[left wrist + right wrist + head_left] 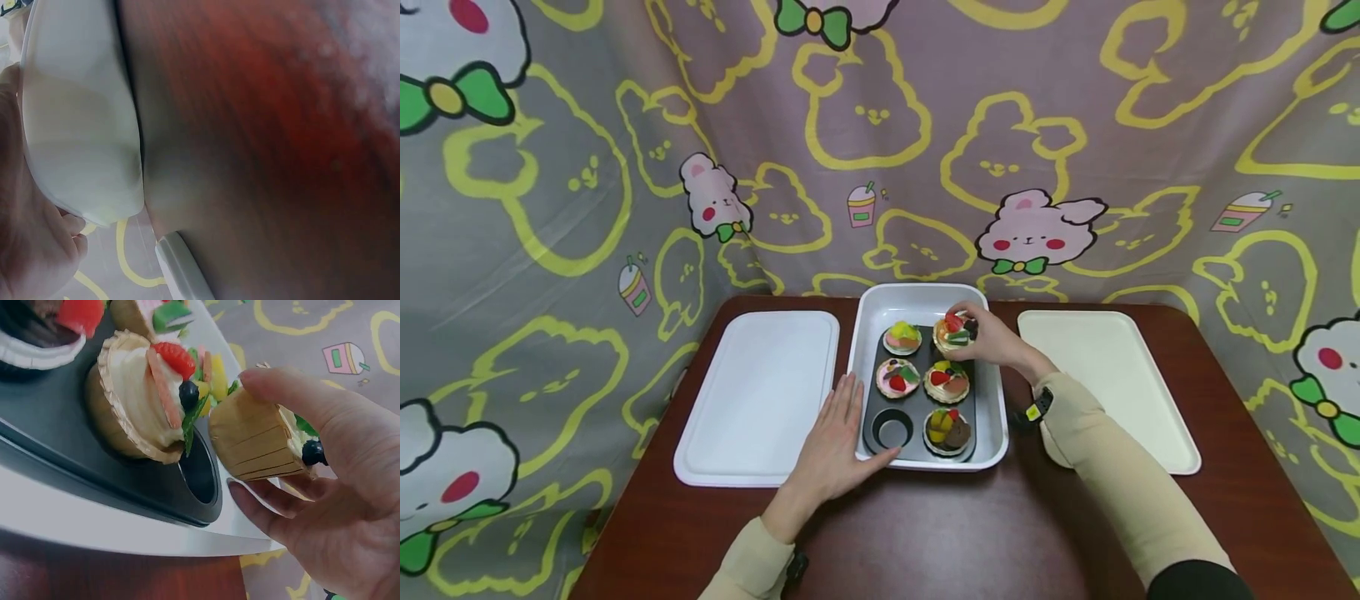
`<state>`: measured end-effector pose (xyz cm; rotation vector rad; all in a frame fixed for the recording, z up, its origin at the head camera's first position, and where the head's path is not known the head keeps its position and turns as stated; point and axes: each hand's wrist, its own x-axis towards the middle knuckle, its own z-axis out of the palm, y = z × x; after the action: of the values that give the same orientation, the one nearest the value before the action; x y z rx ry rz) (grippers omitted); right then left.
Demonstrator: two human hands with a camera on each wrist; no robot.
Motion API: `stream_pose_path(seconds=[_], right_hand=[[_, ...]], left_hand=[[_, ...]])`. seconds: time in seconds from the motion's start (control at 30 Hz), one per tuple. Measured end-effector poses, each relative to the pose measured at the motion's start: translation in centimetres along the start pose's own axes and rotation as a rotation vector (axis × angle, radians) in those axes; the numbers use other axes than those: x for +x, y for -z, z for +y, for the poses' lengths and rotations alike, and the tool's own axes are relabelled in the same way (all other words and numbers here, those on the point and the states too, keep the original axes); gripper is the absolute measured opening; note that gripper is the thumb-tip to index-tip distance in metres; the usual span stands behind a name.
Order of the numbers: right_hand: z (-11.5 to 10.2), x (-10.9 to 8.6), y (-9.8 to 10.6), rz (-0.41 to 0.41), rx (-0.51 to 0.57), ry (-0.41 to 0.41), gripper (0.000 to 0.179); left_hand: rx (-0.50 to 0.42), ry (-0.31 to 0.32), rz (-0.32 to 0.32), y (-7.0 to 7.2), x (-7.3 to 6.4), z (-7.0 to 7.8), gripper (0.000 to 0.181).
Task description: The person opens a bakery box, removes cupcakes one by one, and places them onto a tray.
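My right hand (996, 333) grips a toy fruit tart (250, 434) by its tan cup, thumb on one side and fingers on the other. The right wrist view shows it tilted and lifted above a vacant hollow (201, 472) of the dark muffin tin (912, 408). Several more tarts sit in the tin, such as one with a strawberry and blueberry (897, 378) and one with a brown topping (947, 431). The near-left hollow (892, 430) holds nothing. My left hand (835, 442) rests with straight fingers along the left rim of the white basin (996, 433) around the tin.
A flat white tray (760, 400) lies left of the basin, and a cream tray (1120, 392) lies to its right under my right forearm. All stand on a dark red-brown table (940, 533). A patterned curtain (925, 125) hangs behind and at both sides.
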<state>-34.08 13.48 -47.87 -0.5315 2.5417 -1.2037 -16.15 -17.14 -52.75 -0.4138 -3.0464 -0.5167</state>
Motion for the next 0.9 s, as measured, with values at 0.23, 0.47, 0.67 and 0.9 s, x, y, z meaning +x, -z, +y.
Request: stream_pose_path(seconds=[0.23,0.47,0.67,0.9], right_hand=[[0.3,-0.8,-0.3,0.112,0.149,-0.087,0.081],[0.9,-1.4,-0.2,0.199,0.245,-0.043,0.064],[1.2,-2.1,0.2,0.183,0.268,-0.048,0.071],[1.2,-3.2,0.3,0.250,0.331,-0.082,0.084]], left_hand=[[-0.012,0.005,-0.006,0.0,0.0,0.0,0.121],[-0.017,0.001,0.002,-0.1,0.0,-0.1,0.120],[-0.035,-0.001,0.005,-0.1,0.0,-0.1,0.120],[-0.041,0.004,-0.005,-0.1,0.0,-0.2,0.119]])
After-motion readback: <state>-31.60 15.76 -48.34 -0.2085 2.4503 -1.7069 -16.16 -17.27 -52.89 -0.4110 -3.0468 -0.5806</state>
